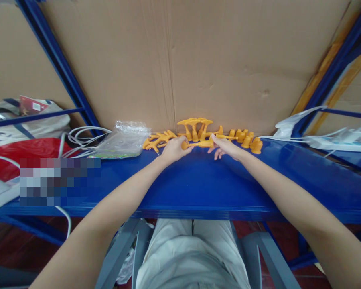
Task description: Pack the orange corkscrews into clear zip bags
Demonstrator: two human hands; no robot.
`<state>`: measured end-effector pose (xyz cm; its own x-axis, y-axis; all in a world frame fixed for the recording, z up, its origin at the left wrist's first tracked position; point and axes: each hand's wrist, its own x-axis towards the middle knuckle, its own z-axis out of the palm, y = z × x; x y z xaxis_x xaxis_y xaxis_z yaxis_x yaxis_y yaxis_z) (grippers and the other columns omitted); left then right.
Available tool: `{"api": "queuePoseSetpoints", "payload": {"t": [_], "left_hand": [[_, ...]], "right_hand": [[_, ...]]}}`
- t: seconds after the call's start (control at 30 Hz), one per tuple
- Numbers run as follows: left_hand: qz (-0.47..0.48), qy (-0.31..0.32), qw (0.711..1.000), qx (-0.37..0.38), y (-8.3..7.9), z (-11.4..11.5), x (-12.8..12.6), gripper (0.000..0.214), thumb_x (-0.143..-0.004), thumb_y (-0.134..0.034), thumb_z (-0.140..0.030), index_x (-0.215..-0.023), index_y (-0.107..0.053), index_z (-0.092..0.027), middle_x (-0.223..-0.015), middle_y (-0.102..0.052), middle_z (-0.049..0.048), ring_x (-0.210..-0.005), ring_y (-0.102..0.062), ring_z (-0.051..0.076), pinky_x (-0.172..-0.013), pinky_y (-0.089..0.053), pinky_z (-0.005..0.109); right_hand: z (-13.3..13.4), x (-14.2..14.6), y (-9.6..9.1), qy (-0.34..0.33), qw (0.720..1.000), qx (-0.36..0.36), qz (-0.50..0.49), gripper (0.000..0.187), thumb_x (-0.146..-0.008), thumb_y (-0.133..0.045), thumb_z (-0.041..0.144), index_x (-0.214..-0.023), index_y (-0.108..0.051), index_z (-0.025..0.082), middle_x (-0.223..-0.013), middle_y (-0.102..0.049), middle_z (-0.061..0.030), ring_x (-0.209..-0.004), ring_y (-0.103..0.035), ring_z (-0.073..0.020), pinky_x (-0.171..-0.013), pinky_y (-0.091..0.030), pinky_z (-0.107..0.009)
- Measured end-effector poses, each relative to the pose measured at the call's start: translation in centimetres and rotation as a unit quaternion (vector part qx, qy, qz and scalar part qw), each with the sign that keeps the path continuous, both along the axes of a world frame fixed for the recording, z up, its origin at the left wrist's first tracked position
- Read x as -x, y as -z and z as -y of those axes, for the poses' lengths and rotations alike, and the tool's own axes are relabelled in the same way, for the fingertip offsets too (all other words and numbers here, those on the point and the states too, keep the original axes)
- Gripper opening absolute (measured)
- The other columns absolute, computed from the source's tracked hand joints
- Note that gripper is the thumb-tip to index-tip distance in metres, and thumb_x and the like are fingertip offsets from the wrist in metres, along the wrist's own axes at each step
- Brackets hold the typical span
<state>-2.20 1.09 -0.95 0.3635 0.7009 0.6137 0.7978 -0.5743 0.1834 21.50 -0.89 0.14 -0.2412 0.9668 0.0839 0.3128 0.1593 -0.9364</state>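
Observation:
My left hand (pixel 175 151) is closed around one end of an orange plastic stem-like piece (pixel 202 144), held sideways just above the blue table (pixel 198 180). At its wider right end, my right hand (pixel 225 149) pinches with thumb and finger, the other fingers loosely curled. Behind the hands stand several upright T-shaped orange pieces (pixel 194 125) on ribbed stems. Orange branch-like pieces (pixel 159 139) lie beside my left hand, and a thin orange piece (pixel 227 137) lies behind my right. Several small orange cup-like pieces (pixel 256 146) stand further right.
Cardboard (pixel 114 60) backs the table between blue metal posts (pixel 60 68). To the left are a clear plastic package (pixel 123 140), white cables (pixel 78 138) and a red bag (pixel 33 154). A white power strip (pixel 343 140) is at the right. Grey chair arms (pixel 270 257) flank my legs.

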Motion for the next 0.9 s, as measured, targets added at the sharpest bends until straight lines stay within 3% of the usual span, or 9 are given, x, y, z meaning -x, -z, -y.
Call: {"api": "queuePoseSetpoints", "payload": {"t": [0.1,0.2,0.3,0.37,0.5,0.63,0.7,0.77,0.9], "left_hand": [[0.006,0.003,1.000,0.006,0.0,-0.2,0.0,0.025,-0.081,-0.064,-0.041,-0.090,-0.063,-0.017,-0.084,-0.071,0.0075,-0.081,-0.067,0.024,-0.073,-0.049,0.031],[0.007,0.005,1.000,-0.002,0.0,-0.2,0.1,0.026,-0.081,-0.064,-0.042,-0.089,-0.063,-0.018,-0.083,-0.071,0.0061,-0.080,-0.067,0.023,-0.073,-0.048,0.030],[0.005,0.004,1.000,-0.003,-0.1,0.0,0.1,0.027,-0.081,-0.065,-0.043,-0.090,-0.064,-0.018,-0.081,-0.071,0.0055,-0.078,-0.066,0.022,-0.071,-0.048,0.029],[0.005,0.005,1.000,-0.001,-0.1,0.2,0.0,0.027,-0.080,-0.066,-0.043,-0.090,-0.064,-0.018,-0.080,-0.071,0.0058,-0.077,-0.066,0.022,-0.070,-0.047,0.029],[0.013,0.003,1.000,-0.007,-0.1,0.2,-0.1,0.026,-0.080,-0.066,-0.042,-0.088,-0.063,-0.018,-0.076,-0.070,0.0045,-0.073,-0.065,0.020,-0.068,-0.046,0.028],[0.019,0.004,1.000,-0.004,-0.1,0.1,-0.2,0.024,-0.080,-0.066,-0.041,-0.087,-0.063,-0.018,-0.073,-0.069,0.0035,-0.070,-0.064,0.019,-0.066,-0.045,0.027],[0.022,0.002,1.000,0.003,-0.2,0.0,-0.2,0.024,-0.081,-0.066,-0.041,-0.086,-0.062,-0.018,-0.072,-0.068,0.0029,-0.069,-0.064,0.019,-0.065,-0.045,0.027],[0.024,0.001,1.000,0.005,-0.3,0.0,-0.1,0.023,-0.081,-0.065,-0.040,-0.086,-0.062,-0.018,-0.072,-0.068,0.0023,-0.069,-0.064,0.019,-0.066,-0.045,0.027],[0.015,0.003,1.000,-0.012,-0.4,0.1,0.0,0.025,-0.081,-0.066,-0.040,-0.089,-0.064,-0.017,-0.078,-0.070,0.0045,-0.075,-0.065,0.020,-0.070,-0.046,0.028]], "right_hand": [[-0.2,-0.6,0.0,-0.030,0.998,-0.053,-0.011,0.030,-0.089,-0.064,0.037,-0.111,-0.058,0.019,-0.096,-0.072,-0.0075,-0.058,-0.067,-0.0105,-0.049,-0.051,-0.020],[-0.5,-0.9,0.1,-0.038,0.995,-0.088,0.000,0.028,-0.083,-0.070,0.026,-0.107,-0.059,0.018,-0.093,-0.070,-0.0045,-0.060,-0.066,-0.0098,-0.056,-0.053,-0.022],[-0.5,-0.7,0.0,-0.023,0.995,-0.097,0.009,0.018,-0.086,-0.068,0.032,-0.091,-0.060,0.016,-0.070,-0.066,-0.0001,-0.054,-0.061,-0.0095,-0.054,-0.050,-0.021],[-0.3,-0.4,-0.2,-0.017,0.995,-0.094,0.003,0.024,-0.088,-0.066,0.039,-0.081,-0.059,0.016,-0.061,-0.063,0.0009,-0.051,-0.059,-0.0090,-0.051,-0.048,-0.020],[0.0,0.1,-0.5,-0.009,0.997,-0.076,-0.011,0.038,-0.092,-0.059,0.047,-0.070,-0.054,0.016,-0.064,-0.066,-0.0031,-0.049,-0.059,-0.0078,-0.049,-0.046,-0.019],[0.2,0.1,-0.7,-0.003,0.998,-0.066,0.005,0.033,-0.095,-0.055,0.042,-0.076,-0.056,0.015,-0.074,-0.070,-0.0057,-0.050,-0.061,-0.0080,-0.049,-0.047,-0.019],[0.2,-0.2,-0.8,-0.020,0.998,-0.064,0.005,0.021,-0.091,-0.062,0.036,-0.092,-0.058,0.016,-0.080,-0.072,-0.0046,-0.053,-0.063,-0.0089,-0.051,-0.049,-0.020],[0.2,-0.3,-0.8,-0.033,0.997,-0.067,0.001,0.027,-0.084,-0.070,0.028,-0.105,-0.055,0.018,-0.081,-0.072,-0.0016,-0.054,-0.064,-0.0093,-0.053,-0.050,-0.021],[0.2,-0.4,-0.7,-0.041,0.996,-0.075,0.007,0.023,-0.083,-0.071,0.030,-0.094,-0.055,0.016,-0.072,-0.071,-0.0010,-0.046,-0.060,-0.0083,-0.048,-0.047,-0.020]]}}
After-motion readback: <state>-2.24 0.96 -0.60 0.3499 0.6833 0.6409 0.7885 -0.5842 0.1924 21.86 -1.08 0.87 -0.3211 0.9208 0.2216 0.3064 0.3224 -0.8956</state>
